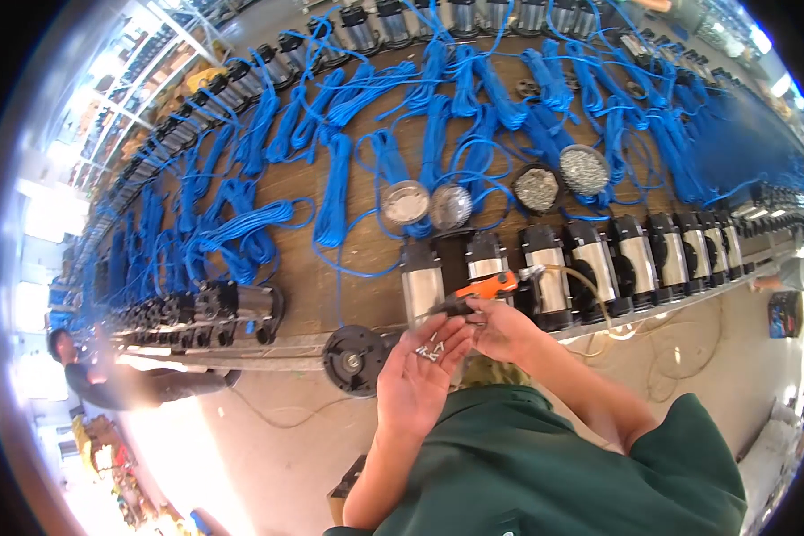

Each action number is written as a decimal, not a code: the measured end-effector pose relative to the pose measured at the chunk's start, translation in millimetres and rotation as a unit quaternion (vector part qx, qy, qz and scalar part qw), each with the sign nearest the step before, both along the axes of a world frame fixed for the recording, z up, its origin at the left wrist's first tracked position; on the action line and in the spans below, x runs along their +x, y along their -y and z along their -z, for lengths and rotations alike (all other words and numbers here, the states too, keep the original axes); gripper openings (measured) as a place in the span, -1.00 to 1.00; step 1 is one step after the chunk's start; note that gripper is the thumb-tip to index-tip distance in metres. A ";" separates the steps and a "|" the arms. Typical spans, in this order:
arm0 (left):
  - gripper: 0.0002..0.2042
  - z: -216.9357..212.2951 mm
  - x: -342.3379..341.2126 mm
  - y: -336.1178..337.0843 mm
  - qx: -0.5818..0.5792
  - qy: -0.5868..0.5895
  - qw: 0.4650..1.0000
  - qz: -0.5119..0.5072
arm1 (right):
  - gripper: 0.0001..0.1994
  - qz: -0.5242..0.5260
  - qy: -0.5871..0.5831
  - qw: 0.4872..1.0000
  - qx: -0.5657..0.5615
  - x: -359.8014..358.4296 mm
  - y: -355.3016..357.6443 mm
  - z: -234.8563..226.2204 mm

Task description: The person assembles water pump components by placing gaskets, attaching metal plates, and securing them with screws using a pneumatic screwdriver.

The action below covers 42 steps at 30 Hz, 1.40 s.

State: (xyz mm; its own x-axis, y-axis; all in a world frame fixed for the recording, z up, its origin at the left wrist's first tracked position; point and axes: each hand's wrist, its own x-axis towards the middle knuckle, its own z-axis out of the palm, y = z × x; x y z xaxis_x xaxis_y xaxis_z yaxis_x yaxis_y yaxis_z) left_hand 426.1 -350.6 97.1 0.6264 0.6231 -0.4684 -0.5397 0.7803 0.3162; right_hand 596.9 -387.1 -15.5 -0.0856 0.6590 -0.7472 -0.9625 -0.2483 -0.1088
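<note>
My left hand [424, 375] is turned palm up and cupped, and several small silver screws [431, 349] lie in it. Close beside it, my right hand [505, 330] has its fingers bent against the black front part of an orange and black air screwdriver [487, 288]; part of its grip is hidden. The tool slants across the bench edge, its front end above my left fingers. Just beyond it stand silver and black cylindrical pump motors [422, 281]. Left of my left hand is a motor with a round black end [353, 361].
Bundled blue cables [333, 192] cover much of the brown bench [308, 259]. Bowls of small metal parts [584, 170] stand behind the motors. A pale hose [590, 284] runs from the tool. More motors [192, 308] line the left edge. Another person [138, 380] is at far left.
</note>
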 end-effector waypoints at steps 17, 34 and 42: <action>-0.59 -37.4 -69.7 -56.8 0.113 -0.058 0.988 0.091 | -0.72 0.172 0.150 0.974 0.008 -16.5 -52.8 7.2; -0.78 -4.6 -156.5 -111.0 0.081 -0.001 0.975 0.207 | -0.72 0.391 0.455 0.722 0.344 -196.8 -70.2 -183.0; -0.81 -4.0 -174.1 -122.2 0.085 0.005 0.979 0.187 | -0.71 0.362 0.462 0.735 0.339 -215.6 -86.7 -175.7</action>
State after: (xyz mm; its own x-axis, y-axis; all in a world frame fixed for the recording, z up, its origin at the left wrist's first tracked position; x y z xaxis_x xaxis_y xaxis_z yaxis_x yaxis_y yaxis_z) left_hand 252.1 -228.4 101.0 0.8289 0.4187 -0.3708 -0.2306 0.8599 0.4555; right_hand 381.3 -300.4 160.2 0.8091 0.5295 0.2550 -0.2528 0.7052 -0.6624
